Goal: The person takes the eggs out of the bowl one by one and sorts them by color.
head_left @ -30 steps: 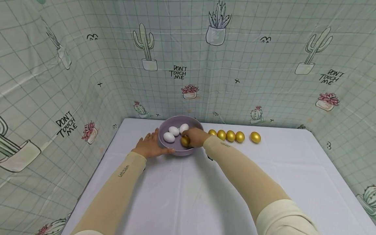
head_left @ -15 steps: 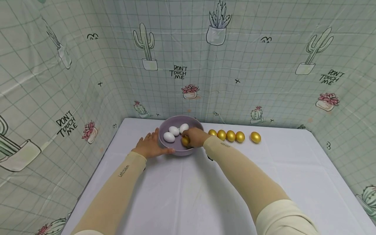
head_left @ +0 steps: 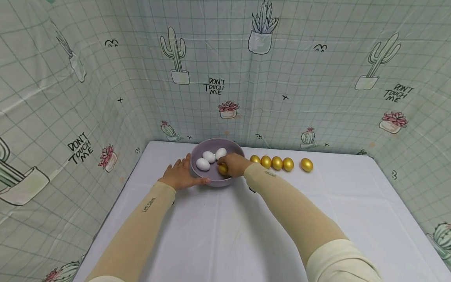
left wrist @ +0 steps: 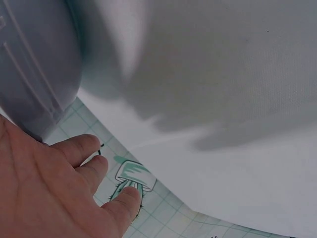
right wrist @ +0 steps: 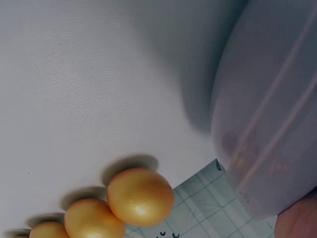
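A purple bowl [head_left: 217, 183] stands near the back of the table, with three white eggs [head_left: 202, 164] inside it. My right hand [head_left: 235, 163] reaches over the bowl's right rim and grips a golden egg [head_left: 222, 169] low in the bowl, its fingers partly hidden. Against the left side of the bowl rests my left hand [head_left: 181, 175], fingers extended and thumb along the front rim. In the left wrist view the spread fingers of the left hand [left wrist: 54, 193] lie beside the bowl wall [left wrist: 39, 64]. Only a bit of the right hand [right wrist: 299, 220] shows in its wrist view.
Right of the bowl, several golden eggs [head_left: 276, 163] line up side by side, and one golden egg [head_left: 306, 165] lies apart farther right. A white cloth covers the table [head_left: 225, 235]. Behind and at the sides hangs a grid-patterned curtain [head_left: 282, 70] with cactus prints.
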A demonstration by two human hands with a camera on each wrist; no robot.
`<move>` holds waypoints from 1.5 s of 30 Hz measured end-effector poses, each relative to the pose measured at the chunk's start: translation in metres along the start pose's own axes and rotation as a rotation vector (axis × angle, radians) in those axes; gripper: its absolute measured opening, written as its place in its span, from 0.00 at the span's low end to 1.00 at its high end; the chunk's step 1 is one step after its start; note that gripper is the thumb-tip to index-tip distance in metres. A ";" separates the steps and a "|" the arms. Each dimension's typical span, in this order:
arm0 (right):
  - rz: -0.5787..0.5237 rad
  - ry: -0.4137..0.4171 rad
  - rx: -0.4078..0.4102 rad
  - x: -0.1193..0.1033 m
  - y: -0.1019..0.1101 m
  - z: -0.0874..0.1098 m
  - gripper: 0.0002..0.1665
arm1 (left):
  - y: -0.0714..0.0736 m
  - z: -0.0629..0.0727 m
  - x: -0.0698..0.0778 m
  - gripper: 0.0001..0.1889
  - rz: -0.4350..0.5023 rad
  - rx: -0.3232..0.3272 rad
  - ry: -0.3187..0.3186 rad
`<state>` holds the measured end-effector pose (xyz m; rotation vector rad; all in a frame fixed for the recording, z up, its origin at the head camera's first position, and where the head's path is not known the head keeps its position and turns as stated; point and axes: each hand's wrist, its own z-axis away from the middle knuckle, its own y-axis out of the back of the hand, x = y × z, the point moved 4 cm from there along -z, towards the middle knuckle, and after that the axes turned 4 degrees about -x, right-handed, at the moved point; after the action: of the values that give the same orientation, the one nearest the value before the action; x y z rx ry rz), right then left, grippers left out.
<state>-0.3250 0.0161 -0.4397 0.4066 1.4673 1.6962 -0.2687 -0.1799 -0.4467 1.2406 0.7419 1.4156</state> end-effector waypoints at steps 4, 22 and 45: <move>-0.010 -0.009 0.000 0.001 0.000 0.001 0.23 | 0.000 -0.001 0.000 0.73 -0.001 -0.006 0.000; -0.108 0.053 0.097 0.011 -0.002 0.001 0.26 | -0.001 -0.001 0.000 0.74 -0.010 -0.032 0.012; -0.259 0.015 0.195 0.040 0.043 0.043 0.31 | 0.000 0.000 0.001 0.74 0.005 -0.025 0.015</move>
<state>-0.3346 0.0757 -0.3997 0.2935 1.6268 1.3610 -0.2690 -0.1787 -0.4465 1.2142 0.7304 1.4354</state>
